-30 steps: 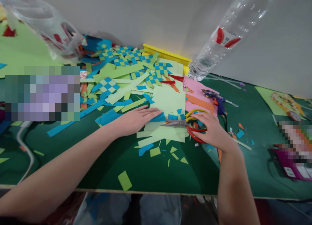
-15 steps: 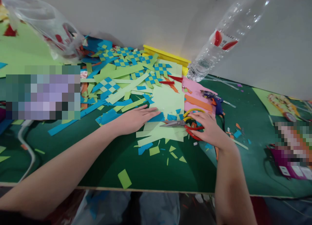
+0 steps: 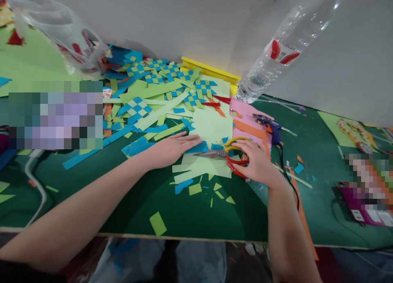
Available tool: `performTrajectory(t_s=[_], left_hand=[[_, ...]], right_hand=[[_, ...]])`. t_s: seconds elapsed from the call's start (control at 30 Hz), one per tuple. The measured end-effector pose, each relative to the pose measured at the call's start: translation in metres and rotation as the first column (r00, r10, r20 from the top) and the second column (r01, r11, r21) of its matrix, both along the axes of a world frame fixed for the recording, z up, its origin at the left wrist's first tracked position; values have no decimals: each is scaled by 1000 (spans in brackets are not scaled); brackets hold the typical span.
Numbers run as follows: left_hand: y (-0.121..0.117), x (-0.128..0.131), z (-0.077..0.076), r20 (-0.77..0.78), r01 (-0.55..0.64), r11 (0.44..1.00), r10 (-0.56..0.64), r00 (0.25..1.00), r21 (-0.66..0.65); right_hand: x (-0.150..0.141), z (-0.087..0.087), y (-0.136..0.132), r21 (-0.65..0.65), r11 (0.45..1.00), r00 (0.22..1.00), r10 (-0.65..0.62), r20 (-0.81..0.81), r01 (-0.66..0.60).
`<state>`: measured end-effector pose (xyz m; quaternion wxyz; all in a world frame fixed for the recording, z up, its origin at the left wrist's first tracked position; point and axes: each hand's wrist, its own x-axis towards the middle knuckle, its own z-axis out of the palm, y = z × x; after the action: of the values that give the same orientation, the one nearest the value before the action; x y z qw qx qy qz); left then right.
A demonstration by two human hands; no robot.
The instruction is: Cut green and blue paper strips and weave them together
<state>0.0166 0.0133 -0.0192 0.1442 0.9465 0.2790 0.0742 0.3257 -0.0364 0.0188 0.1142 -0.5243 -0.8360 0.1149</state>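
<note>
My left hand point(image 3: 172, 149) lies flat with its fingers stretched out, resting on a blue paper piece point(image 3: 200, 146). Beneath is a pale green sheet point(image 3: 211, 123) with cut pale strips point(image 3: 196, 174) at its near end. In my right hand point(image 3: 256, 160) are scissors point(image 3: 215, 153) with one yellow and one red handle. Their blades look closed and point left toward the blue paper by my left fingertips. Small blue offcuts point(image 3: 217, 146) lie just beyond the blades. My left palm hides part of the blue paper.
Woven blue-and-green paper fish point(image 3: 136, 109) and loose strips are heaped behind my left hand. A clear plastic bottle point(image 3: 270, 58) leans at the wall beside a yellow tray point(image 3: 211, 72). A glue gun point(image 3: 273, 131), its black cord, and a pink sheet point(image 3: 250, 111) lie right.
My right hand has slid the scissors slightly left, bringing the tips nearer my left fingers. A long orange strip now shows beside my right forearm. My left hand stays in place.
</note>
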Motion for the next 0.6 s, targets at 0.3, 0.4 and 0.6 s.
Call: performTrajectory(t_s=[0.3, 0.4, 0.6], left_hand=[[1, -1, -3, 29, -1, 1000, 1, 1000, 7], [0, 0, -2, 17, -4, 1000, 4, 1000, 2], [-8, 7, 10, 134, -56, 994, 68, 989, -95]], right_hand=[[-5, -1, 0, -40, 999, 999, 30, -31, -31], [-3, 1, -1, -53, 998, 998, 44, -46, -46], [3, 1, -2, -36, 999, 999, 24, -43, -25]])
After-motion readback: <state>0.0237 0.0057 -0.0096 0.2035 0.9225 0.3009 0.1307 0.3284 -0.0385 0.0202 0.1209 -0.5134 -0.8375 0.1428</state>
